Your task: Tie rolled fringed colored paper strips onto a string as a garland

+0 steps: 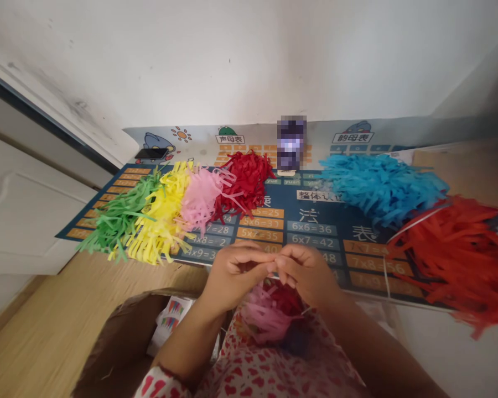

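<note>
Near the front edge of the table, my left hand (pixel 238 271) and my right hand (pixel 306 271) meet fingertip to fingertip. Both are closed in a pinch, and what lies between the fingers is too small or hidden to make out. Below them, pink paper fringe (pixel 262 319) and dark red fringe (pixel 288 298) rest over my lap, partly covered by my hands. A short pale string end shows beside the fringe. Beyond my left hand lies a row of fringed tassels: green (pixel 122 213), yellow (pixel 161 215), pink (pixel 202 196) and red (pixel 247 182).
Blue fringe (pixel 385 185) and orange-red fringe (pixel 465 254) with white string lie on the right. A printed table mat (pixel 315 218) covers the table. A blurred-out upright device (pixel 291 143) and a black phone (pixel 152 153) stand behind. A cardboard box (pixel 120 337) holds printed packets (pixel 172 320).
</note>
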{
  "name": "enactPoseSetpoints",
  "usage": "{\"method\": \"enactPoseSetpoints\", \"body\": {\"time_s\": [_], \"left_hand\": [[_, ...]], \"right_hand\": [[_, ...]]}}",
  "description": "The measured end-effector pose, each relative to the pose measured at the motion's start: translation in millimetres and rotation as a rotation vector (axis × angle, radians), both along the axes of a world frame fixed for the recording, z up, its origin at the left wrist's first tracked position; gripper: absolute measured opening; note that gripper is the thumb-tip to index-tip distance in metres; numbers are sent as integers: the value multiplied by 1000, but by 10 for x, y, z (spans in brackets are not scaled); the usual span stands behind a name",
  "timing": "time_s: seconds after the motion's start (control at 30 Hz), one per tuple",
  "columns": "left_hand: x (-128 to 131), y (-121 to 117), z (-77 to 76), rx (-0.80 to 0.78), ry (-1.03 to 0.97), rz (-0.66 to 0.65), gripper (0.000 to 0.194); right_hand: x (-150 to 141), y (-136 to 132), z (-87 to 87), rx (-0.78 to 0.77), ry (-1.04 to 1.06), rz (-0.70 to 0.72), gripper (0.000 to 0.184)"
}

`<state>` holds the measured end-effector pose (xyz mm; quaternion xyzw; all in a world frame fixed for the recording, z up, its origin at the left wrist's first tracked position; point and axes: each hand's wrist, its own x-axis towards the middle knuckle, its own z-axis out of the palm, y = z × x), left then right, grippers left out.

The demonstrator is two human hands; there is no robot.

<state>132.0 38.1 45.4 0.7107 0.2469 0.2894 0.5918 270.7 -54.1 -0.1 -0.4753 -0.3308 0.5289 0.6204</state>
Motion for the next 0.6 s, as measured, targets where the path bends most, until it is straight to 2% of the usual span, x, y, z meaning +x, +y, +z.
{"method": "enactPoseSetpoints", "body": {"time_s": [0.37,0.6], "left_hand": [[-15,9,-29,-47,-18,-26,11],[3,11,-43,80,17,-26,10]], "right_hand": [[7,5,6,-9,17,22,38],[13,-28,-99,-27,-57,-7,36]]}}
